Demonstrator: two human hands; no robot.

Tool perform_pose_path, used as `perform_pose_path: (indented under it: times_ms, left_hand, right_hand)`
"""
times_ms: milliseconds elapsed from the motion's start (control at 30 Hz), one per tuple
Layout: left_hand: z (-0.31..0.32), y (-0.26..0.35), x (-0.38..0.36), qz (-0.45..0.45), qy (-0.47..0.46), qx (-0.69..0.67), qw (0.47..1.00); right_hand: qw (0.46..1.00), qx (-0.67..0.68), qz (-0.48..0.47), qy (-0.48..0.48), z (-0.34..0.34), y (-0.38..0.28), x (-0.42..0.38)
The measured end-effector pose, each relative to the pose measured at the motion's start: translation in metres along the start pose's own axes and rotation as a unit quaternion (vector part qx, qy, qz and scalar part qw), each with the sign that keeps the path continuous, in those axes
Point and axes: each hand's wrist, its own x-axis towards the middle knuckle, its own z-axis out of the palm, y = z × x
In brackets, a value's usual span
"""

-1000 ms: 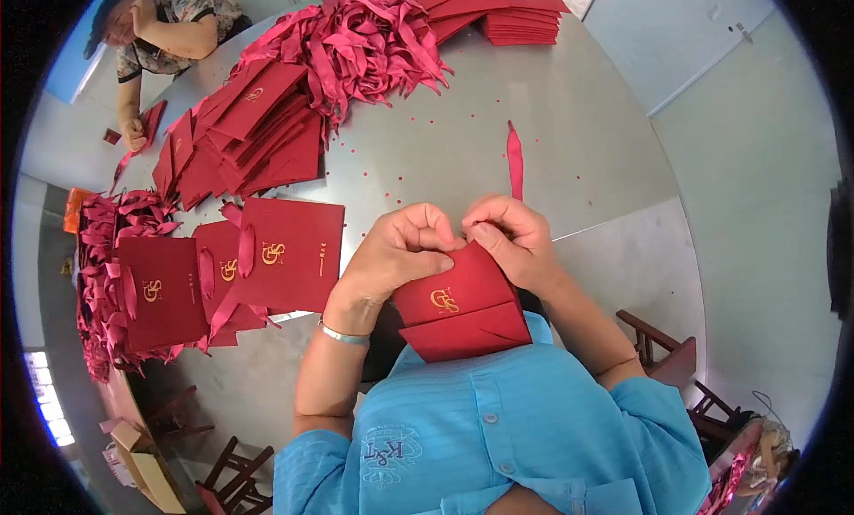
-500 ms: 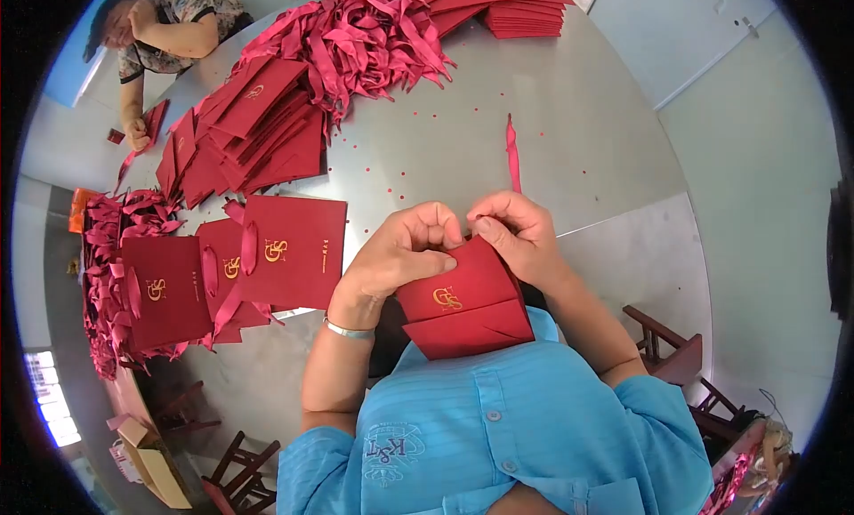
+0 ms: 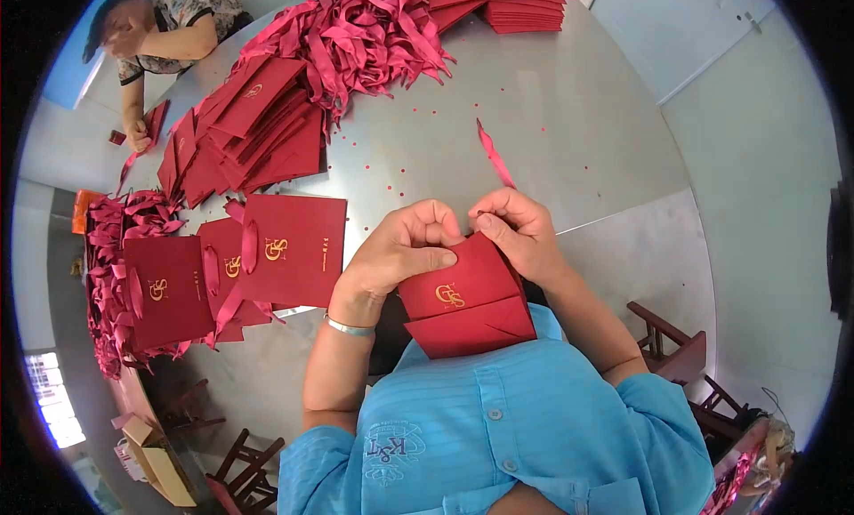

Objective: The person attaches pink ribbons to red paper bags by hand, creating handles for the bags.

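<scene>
Creased, gold-lettered paper bag [image 3: 458, 288] sits pinched in my left hand [image 3: 405, 248]; my right hand's [image 3: 516, 230] closed grip trails satin ribbon [image 3: 494, 153].

A person [image 3: 182, 30] in a patterned shirt sits with one hand [image 3: 126, 40] to the face, as dark stools [image 3: 683, 358] stand below, a box [image 3: 160, 470] and bright window [image 3: 55, 399] at lower left.

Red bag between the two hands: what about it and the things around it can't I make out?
Head view:
- Top edge of the red bag: partly hidden by the fingers of the left hand.
- Near end of the loose ribbon: hidden behind the right hand.
- Small print on the handled bag: too small.
</scene>
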Motion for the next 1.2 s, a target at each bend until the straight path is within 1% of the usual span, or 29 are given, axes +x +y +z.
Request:
perform_pose_path:
  times_ms: [167, 367, 467, 567, 633, 667, 733, 933, 1067, 1167, 1200]
  left_hand:
    - [0.001, 0.000, 0.001, 0.005, -0.013, -0.003, 1.000]
    - [0.006, 0.005, -0.002, 0.009, -0.009, 0.011, 1.000]
    - [0.005, 0.002, -0.002, 0.007, 0.000, 0.005, 1.000]
    - [0.006, 0.000, -0.002, 0.029, 0.008, -0.011, 0.999]
    - [0.007, 0.000, -0.003, 0.014, 0.038, -0.011, 0.999]
    - [0.008, 0.000, -0.002, 0.015, 0.038, -0.011, 0.999]
    - [0.010, -0.002, -0.002, 0.016, 0.070, 0.041, 0.997]
    - [0.016, 0.003, -0.004, 0.004, 0.079, 0.081, 0.994]
    - [0.017, 0.001, -0.004, 0.008, 0.089, 0.087, 0.992]
    - [0.017, -0.001, -0.004, 0.021, 0.096, 0.093, 0.991]
    - [0.016, -0.001, -0.004, 0.025, 0.102, 0.070, 0.992]
  right_hand:
    - [1.000, 0.005, 0.002, -0.006, 0.001, -0.001, 0.000]
    - [0.999, -0.034, -0.011, -0.012, 0.001, -0.002, 0.000]
    - [0.999, -0.027, -0.018, -0.019, 0.002, -0.002, 0.001]
    - [0.999, -0.043, -0.006, -0.017, 0.003, -0.004, 0.002]
    - [0.999, -0.044, 0.007, -0.015, 0.002, -0.004, 0.003]
    - [0.999, -0.045, 0.007, -0.015, 0.002, -0.003, 0.003]
    - [0.998, -0.064, 0.007, -0.011, 0.001, -0.001, 0.002]
    - [0.998, -0.058, -0.011, -0.008, 0.002, 0.000, 0.003]
    - [0.998, -0.067, 0.001, -0.006, 0.001, 0.000, 0.002]
    - [0.999, -0.048, 0.009, -0.008, 0.000, 0.003, 0.002]
    - [0.999, -0.042, 0.007, -0.010, -0.001, 0.005, 0.002]
